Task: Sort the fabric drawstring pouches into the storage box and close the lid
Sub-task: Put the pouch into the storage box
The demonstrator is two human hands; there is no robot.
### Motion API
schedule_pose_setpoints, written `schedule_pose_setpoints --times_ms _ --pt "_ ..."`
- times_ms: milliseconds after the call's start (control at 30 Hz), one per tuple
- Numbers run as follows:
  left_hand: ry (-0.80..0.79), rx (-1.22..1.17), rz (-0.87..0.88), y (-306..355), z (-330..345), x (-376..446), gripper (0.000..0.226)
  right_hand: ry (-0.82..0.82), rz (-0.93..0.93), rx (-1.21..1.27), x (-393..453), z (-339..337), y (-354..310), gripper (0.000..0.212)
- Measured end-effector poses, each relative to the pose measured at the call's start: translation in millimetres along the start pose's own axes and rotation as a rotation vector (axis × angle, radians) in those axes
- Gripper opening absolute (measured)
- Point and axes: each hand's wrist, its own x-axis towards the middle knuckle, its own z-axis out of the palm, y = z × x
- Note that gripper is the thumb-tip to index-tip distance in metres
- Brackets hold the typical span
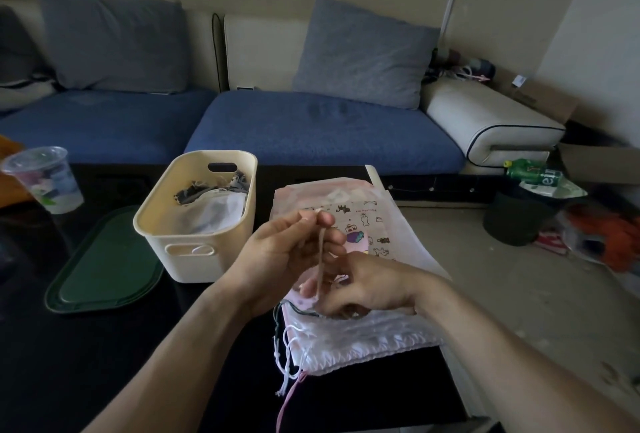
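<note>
Step in hand: cinching a pouch from the stack (pixel 391 328) at the counter's right edge. The left hand (pixel 294 249) pinches a drawstring (pixel 321 252) pulled upward; the right hand (pixel 363 288) grips the pouch mouth. The storage box (pixel 194 224), mid-counter, is partly filled; its green lid (pixel 104 266) lies alongside to the left. Next move probably calls for carrying the pouch left into the box.

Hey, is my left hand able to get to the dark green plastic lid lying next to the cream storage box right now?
Probably not right away: the left hand is pinching a pale drawstring. The dark green plastic lid lies uncovered left of the cream storage box, with nothing in the way.
</note>
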Motion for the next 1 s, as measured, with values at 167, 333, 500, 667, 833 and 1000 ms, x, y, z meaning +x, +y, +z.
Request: schedule_pose_setpoints --times_ms 167,333,500,667,833,1000 --pt "0.095 0.184 -0.054 -3 -13 1 0.035 0.129 -0.115 -0.014 2 9 -1 0.035" --pt "-0.095 0.468 -0.125 0 -22 -6 0.063 0.137 -0.079 0.169 0 6 5 0.031" --pt "-0.022 0.699 -0.125 1 -24 -7 0.049 0.138 -0.017 0.229 5 9 16 0.046" --pt "0.032 0.912 -0.131 6 -24 -9 0.037 0.158 -0.063 0.241 5 8 17 0.057" --pt "0.177 1.169 -0.089 10 -32 -10 0.020 0.205 -0.116 0.463 8 2 21 0.042" --pt "0.329 1.319 -0.036 1 -32 -6 0.022 0.347 -0.158 0.497 8 5 14 0.035"
